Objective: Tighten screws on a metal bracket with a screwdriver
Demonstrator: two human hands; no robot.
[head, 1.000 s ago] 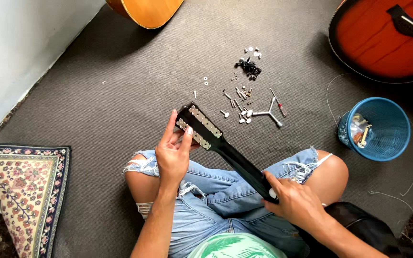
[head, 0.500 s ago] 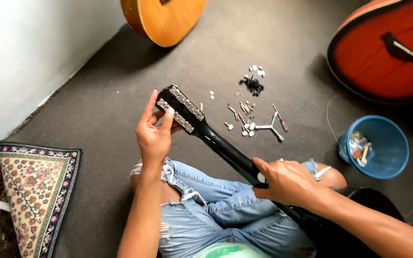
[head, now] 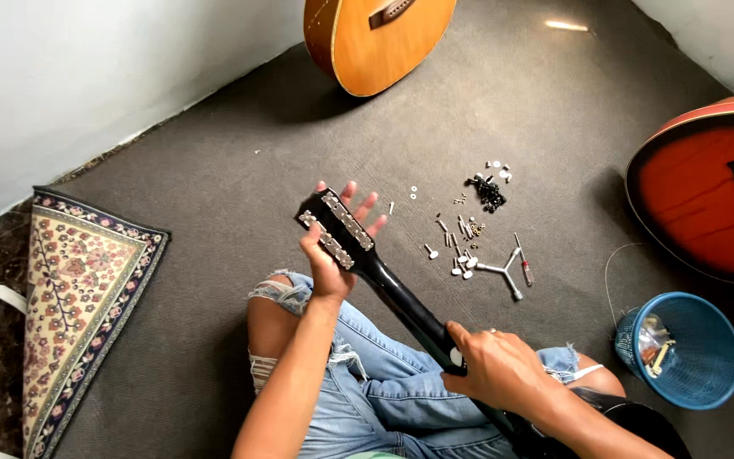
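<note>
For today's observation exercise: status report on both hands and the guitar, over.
Left hand cradles headstock. Right hand grips black guitar neck. Loose hardware on carpet beyond.

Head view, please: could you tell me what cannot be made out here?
- Guitar body: hidden under the right hand and forearm, cut off by the bottom edge.
- Headstock front: faces away; the left hand covers part.
- Small parts on the carpet: too small to identify.
- Red guitar: cut off by the right edge.
- Bin contents: too small to identify.
</note>
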